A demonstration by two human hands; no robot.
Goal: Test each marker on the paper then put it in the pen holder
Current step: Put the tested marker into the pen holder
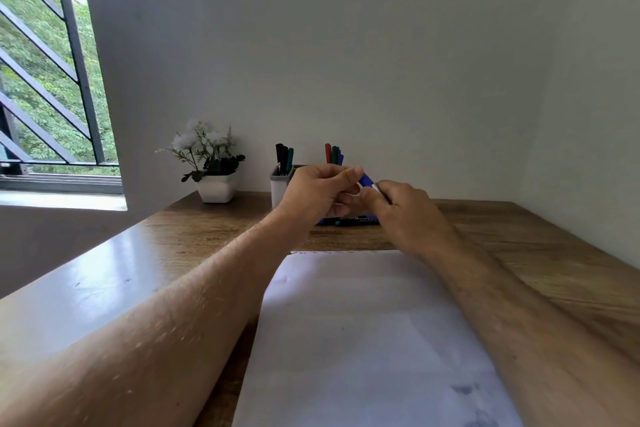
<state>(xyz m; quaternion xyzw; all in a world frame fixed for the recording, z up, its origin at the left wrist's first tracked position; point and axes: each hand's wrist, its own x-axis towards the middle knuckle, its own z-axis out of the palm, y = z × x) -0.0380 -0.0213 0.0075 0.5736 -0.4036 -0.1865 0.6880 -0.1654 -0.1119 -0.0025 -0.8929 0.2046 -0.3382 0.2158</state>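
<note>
Nearest the viewer, below the grip, the white paper sheet [363, 322] bore faint marks. Both hands, left hand [317, 192] and right hand [403, 208], pinched a blue-capped marker [367, 181]. Beyond, spare dark markers [353, 220] lay untested on the bench; the grey pen holder [278, 185] already held several.

Hands hide most of the blue marker [366, 181] & pen holder [279, 185]; markers on desk [353, 220] partly covered; paper [363, 340] cut off at btm edge, its marks too faint to read.

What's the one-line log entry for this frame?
phase: handling blue marker | left hand: grips cap end | right hand: grips barrel | paper: under forearms | pen holder: behind hands
</note>
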